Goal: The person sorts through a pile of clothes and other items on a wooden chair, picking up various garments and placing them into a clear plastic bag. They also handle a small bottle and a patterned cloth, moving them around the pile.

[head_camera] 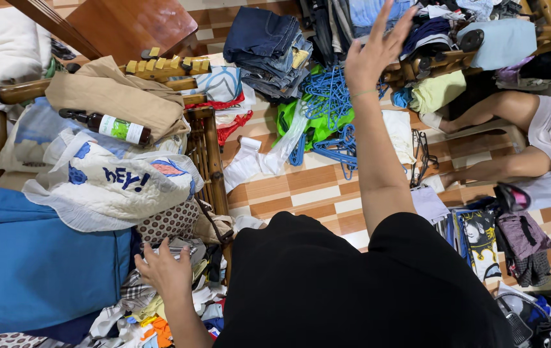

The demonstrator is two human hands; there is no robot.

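Left hand [166, 270]: fingers spread, palm down, resting on the clothes heap [159, 309] at the near edge, just beside the wooden chair arm [208, 161]. Right hand [375, 51]: raised, fingers spread and empty, touching nothing, above the blue hangers [330, 96] on the floor [301, 187]. Open tiled floor lies between chair arm and right forearm. Folded jeans [266, 45] sit beyond.
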